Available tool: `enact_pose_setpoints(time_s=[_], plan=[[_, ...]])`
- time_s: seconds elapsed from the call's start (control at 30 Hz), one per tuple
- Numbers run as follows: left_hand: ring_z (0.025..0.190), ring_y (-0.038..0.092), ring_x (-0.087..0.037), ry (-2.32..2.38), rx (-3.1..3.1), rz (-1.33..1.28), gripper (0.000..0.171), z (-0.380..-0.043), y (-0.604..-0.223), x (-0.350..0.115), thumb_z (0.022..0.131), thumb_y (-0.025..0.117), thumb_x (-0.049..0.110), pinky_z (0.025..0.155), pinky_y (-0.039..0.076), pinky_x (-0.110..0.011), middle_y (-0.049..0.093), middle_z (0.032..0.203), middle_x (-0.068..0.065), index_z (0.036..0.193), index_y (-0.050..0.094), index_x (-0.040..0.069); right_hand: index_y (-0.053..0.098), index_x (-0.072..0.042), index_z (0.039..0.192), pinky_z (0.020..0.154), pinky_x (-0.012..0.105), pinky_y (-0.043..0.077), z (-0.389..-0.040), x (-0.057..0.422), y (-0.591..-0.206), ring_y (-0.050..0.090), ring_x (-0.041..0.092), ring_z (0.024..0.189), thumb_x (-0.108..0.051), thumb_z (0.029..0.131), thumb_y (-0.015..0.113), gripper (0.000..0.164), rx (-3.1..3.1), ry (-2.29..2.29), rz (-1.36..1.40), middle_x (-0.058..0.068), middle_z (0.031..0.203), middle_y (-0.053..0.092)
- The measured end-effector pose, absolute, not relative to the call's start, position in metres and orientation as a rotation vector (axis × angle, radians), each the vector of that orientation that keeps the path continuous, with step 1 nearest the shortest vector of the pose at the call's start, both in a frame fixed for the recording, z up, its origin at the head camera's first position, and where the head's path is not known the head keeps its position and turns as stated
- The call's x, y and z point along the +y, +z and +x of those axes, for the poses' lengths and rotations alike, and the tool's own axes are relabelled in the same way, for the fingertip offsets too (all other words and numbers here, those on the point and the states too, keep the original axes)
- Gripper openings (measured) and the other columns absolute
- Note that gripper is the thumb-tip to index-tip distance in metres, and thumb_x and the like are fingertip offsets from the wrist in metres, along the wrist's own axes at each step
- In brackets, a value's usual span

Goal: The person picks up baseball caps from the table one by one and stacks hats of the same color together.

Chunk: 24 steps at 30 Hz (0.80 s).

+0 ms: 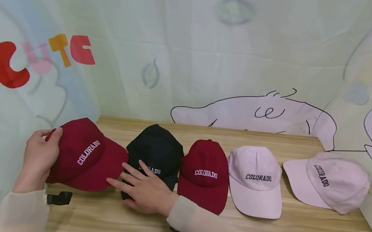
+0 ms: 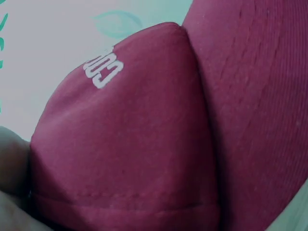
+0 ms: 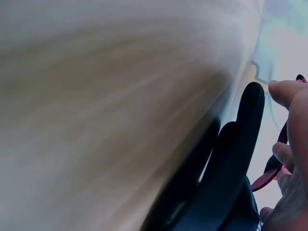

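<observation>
Firstly, one dark red cloth baseball cap (image 1: 69, 153), white COLORADO lettering: tilted, just left of the black cloth cap (image 1: 155, 147), brim towards it; whether it touches the table I cannot tell. Left hand (image 1: 39, 155): thumb and fingers closed on the crown's side away from the black cap. Right hand (image 1: 149, 191): fingers spread, extended across the black cap's front, fingertips at the red brim's edge; no grip on anything visible. Also listed: second dark red cap (image 1: 205, 157), just right of the black cap; two pale pink cloth caps (image 1: 256, 159), farther right.

Handling, by judgement: light; crown soft, apt to dent; brim stiffer; matte cloth, hardly slippery, not fragile. Best hold: brim edge or crown's lower rim, pinched lightly.
</observation>
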<state>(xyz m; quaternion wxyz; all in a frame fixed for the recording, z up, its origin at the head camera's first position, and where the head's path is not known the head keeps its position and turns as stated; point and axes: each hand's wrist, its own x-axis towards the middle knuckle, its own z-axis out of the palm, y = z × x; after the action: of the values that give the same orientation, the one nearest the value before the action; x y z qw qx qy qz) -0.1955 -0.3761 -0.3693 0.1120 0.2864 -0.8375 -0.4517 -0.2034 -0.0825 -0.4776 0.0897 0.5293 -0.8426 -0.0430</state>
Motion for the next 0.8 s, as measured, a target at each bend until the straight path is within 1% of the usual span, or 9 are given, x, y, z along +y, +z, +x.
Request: enact_pose_setpoints(time_s=[0.2, 0.37, 0.43, 0.57, 0.63, 0.7, 0.8], plan=[[0.099, 0.05, -0.023, -1.324, -2.483, 0.806, 0.075, -0.189, -0.361, -0.371, 0.107, 0.037, 0.052, 0.074, 0.041, -0.035, 0.046, 0.138, -0.025, 0.157, 0.03, -0.003, 0.001, -0.036, 0.167, 0.132, 0.047, 0.008, -0.2, -0.076, -0.474, 0.002, 0.019, 0.164, -0.059, 0.105, 0.047, 0.081, -2.456, -0.092, 1.605, -0.011, 0.166, 0.034], [0.087, 0.051, -0.015, -1.301, -2.493, 0.746, 0.072, -0.185, -0.35, -0.363, 0.107, 0.039, 0.053, 0.067, 0.046, -0.033, 0.051, 0.121, -0.015, 0.154, 0.032, -0.001, 0.005, -0.036, 0.167, 0.132, 0.048, 0.01, -0.194, -0.071, -0.468, 0.006, 0.019, 0.163, -0.058, 0.105, 0.047, 0.079, -2.43, -0.066, 1.591, -0.012, 0.164, 0.038], [0.085, 0.052, -0.013, -1.295, -2.494, 0.723, 0.071, -0.183, -0.345, -0.36, 0.106, 0.039, 0.054, 0.065, 0.048, -0.032, 0.051, 0.118, -0.012, 0.152, 0.033, 0.0, 0.01, -0.035, 0.167, 0.132, 0.049, 0.012, -0.192, -0.067, -0.466, 0.009, 0.02, 0.163, -0.058, 0.104, 0.049, 0.078, -2.398, -0.053, 1.575, -0.012, 0.16, 0.042], [0.084, 0.053, -0.008, -1.308, -2.468, 0.688, 0.066, -0.179, -0.336, -0.35, 0.106, 0.043, 0.054, 0.066, 0.047, -0.028, 0.051, 0.118, -0.008, 0.149, 0.038, 0.004, 0.018, -0.033, 0.166, 0.131, 0.049, 0.017, -0.189, -0.058, -0.462, 0.016, 0.021, 0.161, -0.055, 0.103, 0.053, 0.075, -2.336, -0.01, 1.531, -0.01, 0.157, 0.045], [0.082, 0.054, -0.005, -1.338, -2.456, 0.66, 0.061, -0.176, -0.332, -0.343, 0.105, 0.045, 0.053, 0.067, 0.047, -0.026, 0.052, 0.112, -0.003, 0.147, 0.04, 0.009, 0.021, -0.033, 0.166, 0.13, 0.05, 0.018, -0.189, -0.052, -0.461, 0.018, 0.021, 0.161, -0.055, 0.102, 0.055, 0.076, -2.318, 0.013, 1.508, -0.009, 0.157, 0.046], [0.079, 0.057, -0.003, -1.374, -2.459, 0.6, 0.06, -0.174, -0.328, -0.336, 0.105, 0.047, 0.053, 0.065, 0.05, -0.024, 0.054, 0.105, 0.003, 0.147, 0.038, 0.011, 0.023, -0.032, 0.165, 0.13, 0.05, 0.019, -0.188, -0.044, -0.459, 0.02, 0.022, 0.161, -0.054, 0.101, 0.058, 0.077, -2.304, 0.032, 1.487, -0.008, 0.157, 0.046], [0.078, 0.063, -0.001, -1.433, -2.491, 0.486, 0.063, -0.17, -0.323, -0.324, 0.105, 0.048, 0.053, 0.064, 0.056, -0.024, 0.058, 0.097, 0.012, 0.153, 0.032, 0.016, 0.027, -0.031, 0.164, 0.129, 0.052, 0.02, -0.187, -0.032, -0.456, 0.021, 0.023, 0.16, -0.051, 0.099, 0.062, 0.077, -2.287, 0.05, 1.453, -0.007, 0.155, 0.048]])
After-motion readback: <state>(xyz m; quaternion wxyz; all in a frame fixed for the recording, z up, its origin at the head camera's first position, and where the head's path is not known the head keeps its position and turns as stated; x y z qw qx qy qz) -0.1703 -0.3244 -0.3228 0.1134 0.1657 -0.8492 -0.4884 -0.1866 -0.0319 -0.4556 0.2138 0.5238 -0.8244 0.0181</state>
